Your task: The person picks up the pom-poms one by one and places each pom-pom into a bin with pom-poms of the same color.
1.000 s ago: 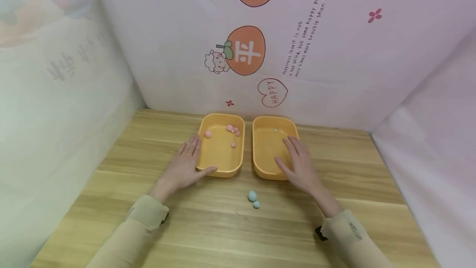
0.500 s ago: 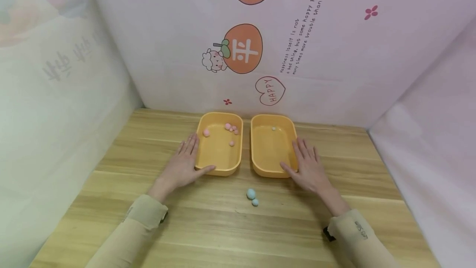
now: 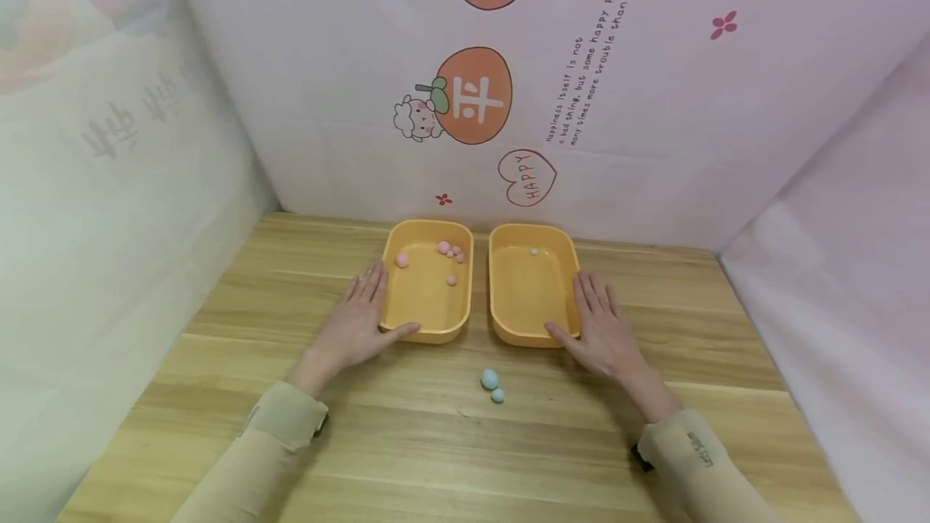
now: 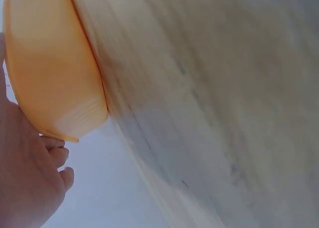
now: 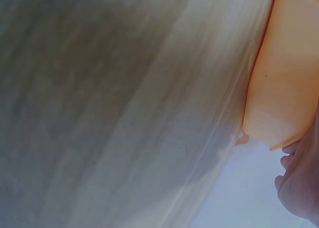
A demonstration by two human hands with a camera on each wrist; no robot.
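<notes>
Two yellow-orange plastic trays stand side by side in the head view. Against the outer side of the left tray [image 3: 429, 338] my left hand [image 3: 354, 325] rests with straight fingers, its thumb at the front rim. My right hand [image 3: 605, 337] lies the same way along the right tray [image 3: 526, 340], thumb on the near corner. Several pink balls [image 3: 402, 260] sit in the left tray, mostly toward its back. One small pale blue ball [image 3: 534, 252] is in the right tray. In front of the trays, a larger blue ball [image 3: 489, 379] and a smaller blue ball [image 3: 497, 396] lie on the table.
A wood-grain table [image 3: 407, 458] carries everything. White printed cloth [image 3: 327, 144] hangs close behind the trays, and plain pale cloth [image 3: 835, 240] closes off the right side. Between the two trays runs a narrow gap.
My right hand has moved from over the right tray to its outer right side and front corner. The left hand stays in place on the left tray.
</notes>
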